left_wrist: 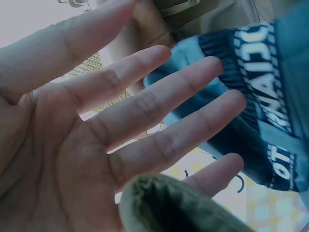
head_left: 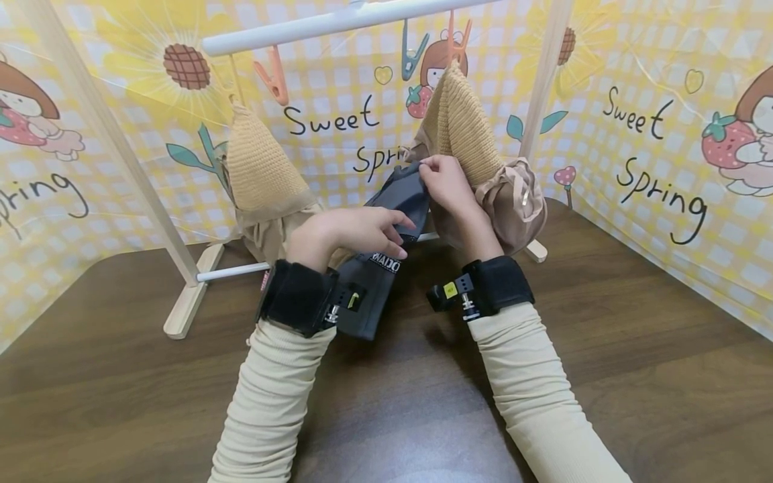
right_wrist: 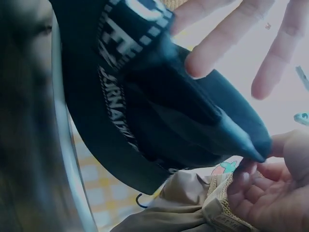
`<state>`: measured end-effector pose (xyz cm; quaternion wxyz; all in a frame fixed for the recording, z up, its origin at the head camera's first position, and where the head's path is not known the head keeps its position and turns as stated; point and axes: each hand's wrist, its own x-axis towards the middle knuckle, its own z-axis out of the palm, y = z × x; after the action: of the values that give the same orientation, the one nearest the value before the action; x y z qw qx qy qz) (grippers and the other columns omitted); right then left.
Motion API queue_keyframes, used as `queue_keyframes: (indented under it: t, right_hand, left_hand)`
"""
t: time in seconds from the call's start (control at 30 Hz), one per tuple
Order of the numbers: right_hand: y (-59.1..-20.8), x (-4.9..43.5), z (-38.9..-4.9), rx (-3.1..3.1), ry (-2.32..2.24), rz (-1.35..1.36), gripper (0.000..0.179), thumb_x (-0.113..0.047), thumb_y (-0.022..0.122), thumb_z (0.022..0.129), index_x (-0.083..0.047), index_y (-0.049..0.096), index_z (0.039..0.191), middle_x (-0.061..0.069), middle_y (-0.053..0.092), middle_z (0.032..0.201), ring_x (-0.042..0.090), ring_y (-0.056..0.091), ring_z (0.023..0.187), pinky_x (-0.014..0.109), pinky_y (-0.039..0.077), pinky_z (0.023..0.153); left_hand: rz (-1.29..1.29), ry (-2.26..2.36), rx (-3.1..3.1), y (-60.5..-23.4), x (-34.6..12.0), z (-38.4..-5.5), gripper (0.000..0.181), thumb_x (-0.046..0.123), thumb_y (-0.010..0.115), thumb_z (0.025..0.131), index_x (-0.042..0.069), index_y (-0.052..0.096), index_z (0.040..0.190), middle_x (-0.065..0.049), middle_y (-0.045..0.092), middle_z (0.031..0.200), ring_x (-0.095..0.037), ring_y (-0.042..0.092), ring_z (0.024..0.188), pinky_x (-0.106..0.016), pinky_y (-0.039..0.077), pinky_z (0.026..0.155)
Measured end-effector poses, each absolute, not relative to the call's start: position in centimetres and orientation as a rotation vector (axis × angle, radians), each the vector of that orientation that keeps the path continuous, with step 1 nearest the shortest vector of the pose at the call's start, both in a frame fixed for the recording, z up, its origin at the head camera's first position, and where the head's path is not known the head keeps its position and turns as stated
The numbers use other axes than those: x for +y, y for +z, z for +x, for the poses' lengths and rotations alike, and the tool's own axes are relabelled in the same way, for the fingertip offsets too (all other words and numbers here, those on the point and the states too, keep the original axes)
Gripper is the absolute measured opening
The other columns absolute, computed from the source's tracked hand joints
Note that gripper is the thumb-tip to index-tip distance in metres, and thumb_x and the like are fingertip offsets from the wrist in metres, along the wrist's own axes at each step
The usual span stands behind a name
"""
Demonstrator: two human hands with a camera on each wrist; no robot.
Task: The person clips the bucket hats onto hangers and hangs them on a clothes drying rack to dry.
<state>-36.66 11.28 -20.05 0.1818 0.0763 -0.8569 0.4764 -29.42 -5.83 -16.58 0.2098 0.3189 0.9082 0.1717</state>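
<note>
A dark grey hat [head_left: 368, 295] with a white-lettered band hangs between both hands, its brim slanting down toward the table. My right hand [head_left: 449, 184] pinches the fabric at its upper end; the right wrist view shows thumb and fingertips gripping a fold of the hat [right_wrist: 193, 130]. Fingers spread and straight, my left hand [head_left: 356, 231] lies over the lettered band; its palm [left_wrist: 63, 145] holds nothing in the left wrist view. Beside the right hand, a woven straw hat [head_left: 471, 127] with beige fabric hangs from an orange clip [head_left: 457, 41].
Above runs a white rail [head_left: 338, 21] on wooden posts. A second straw hat [head_left: 266, 161] hangs at left. Another orange clip [head_left: 272, 75] and a teal clip [head_left: 413, 50] hang from the rail. A white lower bar [head_left: 232, 272] spans the stand above the wooden table [head_left: 634, 322].
</note>
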Motion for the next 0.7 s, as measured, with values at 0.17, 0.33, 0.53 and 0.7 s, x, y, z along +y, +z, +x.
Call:
queue_keyframes:
  t: [0.17, 0.33, 0.53, 0.7]
  right_hand:
    - [-19.71, 11.3, -36.48, -2.34, 1.356, 0.233, 0.031, -0.011, 0.046, 0.102, 0.009, 0.061, 0.121, 0.021, 0.063, 0.115, 0.024, 0.053, 0.101, 0.027, 0.041, 0.088]
    - [-19.55, 11.32, -36.37, -2.347, 1.343, 0.248, 0.031, -0.012, 0.046, 0.103, 0.008, 0.061, 0.121, 0.021, 0.063, 0.117, 0.023, 0.052, 0.101, 0.027, 0.041, 0.087]
    - [-19.47, 11.18, -36.27, -2.338, 1.375, 0.234, 0.031, -0.013, 0.047, 0.103, 0.008, 0.061, 0.121, 0.02, 0.062, 0.117, 0.024, 0.053, 0.101, 0.027, 0.041, 0.088]
    - [-19.27, 10.98, -35.92, -2.316, 1.407, 0.223, 0.03, -0.013, 0.049, 0.102, 0.007, 0.062, 0.119, 0.019, 0.062, 0.115, 0.024, 0.053, 0.1, 0.028, 0.041, 0.086]
  left_hand:
    - [0.873, 0.475, 2.519, -16.77, -5.8, -29.64, 0.052, 0.013, 0.057, 0.099, 0.003, 0.038, 0.146, -0.019, 0.055, 0.134, -0.026, 0.054, 0.12, -0.038, 0.042, 0.099]
    - [0.863, 0.472, 2.521, -17.02, -5.8, -29.97, 0.052, 0.014, 0.057, 0.099, 0.004, 0.038, 0.146, -0.019, 0.055, 0.133, -0.026, 0.055, 0.119, -0.038, 0.043, 0.098]
    - [0.857, 0.471, 2.522, -17.07, -5.75, -30.06, 0.053, 0.014, 0.057, 0.099, 0.004, 0.037, 0.147, -0.018, 0.055, 0.134, -0.026, 0.055, 0.119, -0.038, 0.043, 0.098]
    - [0.866, 0.465, 2.525, -17.03, -5.74, -30.02, 0.053, 0.014, 0.057, 0.099, 0.004, 0.038, 0.147, -0.018, 0.056, 0.133, -0.026, 0.055, 0.119, -0.039, 0.043, 0.098]
